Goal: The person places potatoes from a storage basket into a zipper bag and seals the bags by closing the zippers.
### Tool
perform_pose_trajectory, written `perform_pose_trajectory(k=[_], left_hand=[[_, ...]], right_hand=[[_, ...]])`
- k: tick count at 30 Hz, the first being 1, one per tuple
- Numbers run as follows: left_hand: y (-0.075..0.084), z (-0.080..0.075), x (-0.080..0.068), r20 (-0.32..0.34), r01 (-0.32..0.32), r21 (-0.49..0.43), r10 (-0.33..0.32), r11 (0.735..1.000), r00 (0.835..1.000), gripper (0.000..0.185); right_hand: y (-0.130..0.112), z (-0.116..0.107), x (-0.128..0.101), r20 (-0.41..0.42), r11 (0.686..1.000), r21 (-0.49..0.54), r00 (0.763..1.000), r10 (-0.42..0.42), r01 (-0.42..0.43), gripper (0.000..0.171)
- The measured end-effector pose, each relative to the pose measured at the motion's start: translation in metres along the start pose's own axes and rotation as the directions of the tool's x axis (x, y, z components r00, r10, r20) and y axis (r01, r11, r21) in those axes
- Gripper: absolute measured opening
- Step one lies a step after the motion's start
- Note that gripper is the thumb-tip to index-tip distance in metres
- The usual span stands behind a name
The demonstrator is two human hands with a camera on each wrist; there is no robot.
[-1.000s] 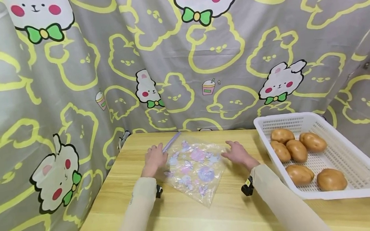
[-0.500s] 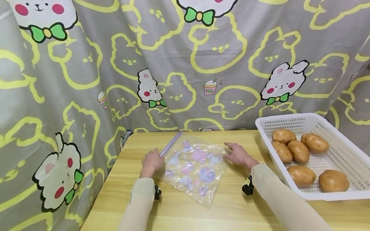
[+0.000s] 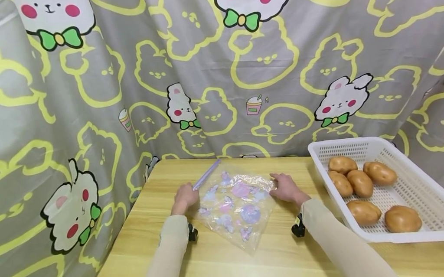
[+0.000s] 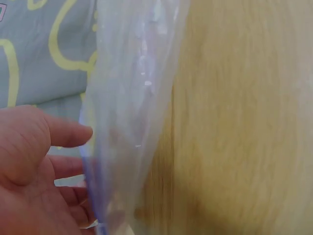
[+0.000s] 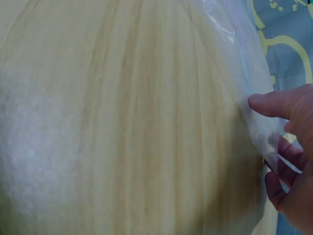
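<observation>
A clear plastic zip bag (image 3: 233,207) with pastel pink, blue and purple prints lies at a slant on the wooden table. A purple strip (image 3: 207,174) runs along its upper left edge. My left hand (image 3: 185,198) holds that edge near the strip's lower end; in the left wrist view the thumb (image 4: 73,134) is at the strip and the other fingertips pass behind it. At the bag's right corner, my right hand (image 3: 287,188) grips the film. Its thumb (image 5: 266,104) lies on the near side in the right wrist view, fingers curled behind.
To the right stands a white perforated plastic basket (image 3: 426,192) with several brown potatoes (image 3: 360,183) in it. A grey curtain (image 3: 200,62) with yellow outlines and white bunnies hangs behind and left of the wooden table (image 3: 224,273).
My right fingers have closed in on the bag's right corner, and the film near it has wrinkled up. The left hand has shifted slightly along the strip. The basket stays put.
</observation>
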State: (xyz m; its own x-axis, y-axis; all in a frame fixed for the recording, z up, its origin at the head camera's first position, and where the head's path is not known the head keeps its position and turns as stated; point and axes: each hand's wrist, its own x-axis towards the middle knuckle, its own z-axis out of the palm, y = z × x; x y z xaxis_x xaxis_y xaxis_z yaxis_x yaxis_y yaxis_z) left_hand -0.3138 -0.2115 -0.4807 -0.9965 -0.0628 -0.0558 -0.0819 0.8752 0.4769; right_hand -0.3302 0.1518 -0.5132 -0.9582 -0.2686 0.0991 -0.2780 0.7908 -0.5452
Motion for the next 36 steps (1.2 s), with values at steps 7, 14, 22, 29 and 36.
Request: perform_pose_trajectory(k=[7, 14, 22, 29, 36], left_hand=[[0.002, -0.001, 0.001, -0.052, -0.027, -0.076, 0.023, 0.997, 0.998, 0.015], [0.014, -0.015, -0.004, -0.072, -0.027, -0.131, 0.018, 0.991, 0.997, 0.016], [0.027, -0.030, -0.004, -0.175, -0.074, -0.139, 0.049, 0.988, 0.983, 0.018], [0.039, -0.039, -0.001, -0.282, -0.163, -0.128, 0.122, 0.978, 0.952, 0.018], [0.051, -0.046, -0.001, -0.359, -0.266, -0.074, 0.223, 0.961, 0.906, 0.023]], right_hand=[[0.002, -0.004, -0.004, -0.053, 0.991, 0.130, 0.999, 0.007, 0.000, 0.046], [0.000, -0.010, -0.013, -0.132, 0.973, 0.232, 0.991, 0.015, 0.016, 0.020], [-0.008, -0.011, -0.025, -0.120, 0.949, 0.312, 0.990, 0.080, -0.039, 0.008], [-0.015, -0.018, -0.037, -0.043, 0.945, 0.323, 0.997, 0.070, -0.052, 0.006], [-0.013, -0.021, -0.049, 0.090, 0.940, 0.342, 0.996, -0.028, -0.005, 0.006]])
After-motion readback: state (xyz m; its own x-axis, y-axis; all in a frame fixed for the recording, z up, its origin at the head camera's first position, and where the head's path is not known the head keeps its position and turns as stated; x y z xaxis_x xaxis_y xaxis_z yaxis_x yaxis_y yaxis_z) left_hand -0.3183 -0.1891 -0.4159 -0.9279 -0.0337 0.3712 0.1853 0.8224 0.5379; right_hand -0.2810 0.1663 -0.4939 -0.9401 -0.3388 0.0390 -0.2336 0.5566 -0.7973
